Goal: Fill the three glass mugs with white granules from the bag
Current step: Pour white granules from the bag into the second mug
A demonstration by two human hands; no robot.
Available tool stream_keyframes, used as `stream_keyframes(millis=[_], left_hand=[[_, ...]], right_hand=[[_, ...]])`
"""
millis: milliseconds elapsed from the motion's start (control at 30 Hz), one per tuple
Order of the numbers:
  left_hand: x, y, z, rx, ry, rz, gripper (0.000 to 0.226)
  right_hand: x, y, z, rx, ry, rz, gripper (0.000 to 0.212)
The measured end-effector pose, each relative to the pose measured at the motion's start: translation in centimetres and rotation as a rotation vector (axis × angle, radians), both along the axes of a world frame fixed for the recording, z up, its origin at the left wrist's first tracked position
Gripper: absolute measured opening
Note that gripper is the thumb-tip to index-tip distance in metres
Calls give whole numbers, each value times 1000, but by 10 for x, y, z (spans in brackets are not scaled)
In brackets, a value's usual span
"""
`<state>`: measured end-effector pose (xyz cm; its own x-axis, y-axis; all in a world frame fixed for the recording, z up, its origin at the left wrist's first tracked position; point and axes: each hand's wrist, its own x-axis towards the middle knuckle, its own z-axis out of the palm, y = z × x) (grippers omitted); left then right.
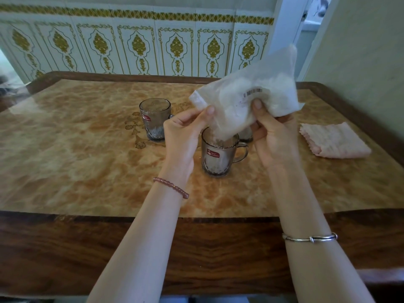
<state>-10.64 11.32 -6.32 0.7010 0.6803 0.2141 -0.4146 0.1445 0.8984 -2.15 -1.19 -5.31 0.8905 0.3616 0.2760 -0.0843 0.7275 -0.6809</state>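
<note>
Third mug mostly hidden behind bag and right hand

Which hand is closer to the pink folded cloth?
The right hand. It holds the bag just left of the pink cloth. The left hand pinches the bag farther away, beyond the mug.
</note>
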Motion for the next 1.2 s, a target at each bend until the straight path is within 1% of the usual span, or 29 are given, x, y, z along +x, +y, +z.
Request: stream_keyframes(millis=[67, 167, 233, 367, 500, 600, 667, 800, 900, 967, 1100, 1200], left_hand=[[1, -3, -1, 6, 10, -12, 10], [4, -10, -4, 83, 71, -19, 12], [5, -12, -5, 101, 72, -19, 11], [0, -4, -1, 23, -1, -7, 9], [0, -5, 0, -25, -9, -14, 9], [2, -13, -4, 45, 56, -27, 15], [2, -14, -4, 78, 70, -25, 13], [0, -7, 1, -20, 9, -11, 10], [-1, -6, 2, -43, -5, -13, 10], [0, -8, 0, -23, 17, -19, 11], [3, -14, -4, 93, 84, -25, 16], [1, -12, -2, 36, 38, -12, 13]], right_hand=[[0, 2, 0, 4, 1, 5, 46], [-2, 5, 0, -22, -25, 20, 42], [-2, 5, -1, -31, -41, 17, 41], [1, 1, 0, -21, -15, -8, 52], [2, 1, -1, -18, -20, -15, 45], [0, 4, -3, -32, -43, 7, 41], [1, 4, -3, -45, -54, 18, 40], [4, 0, -3, -4, -35, 17, 43], [5, 0, -4, -4, -25, 12, 43], [6, 0, -4, -6, -26, 16, 43], [5, 1, -4, -49, -69, 30, 39], [6, -2, -4, -41, -43, 13, 41]])
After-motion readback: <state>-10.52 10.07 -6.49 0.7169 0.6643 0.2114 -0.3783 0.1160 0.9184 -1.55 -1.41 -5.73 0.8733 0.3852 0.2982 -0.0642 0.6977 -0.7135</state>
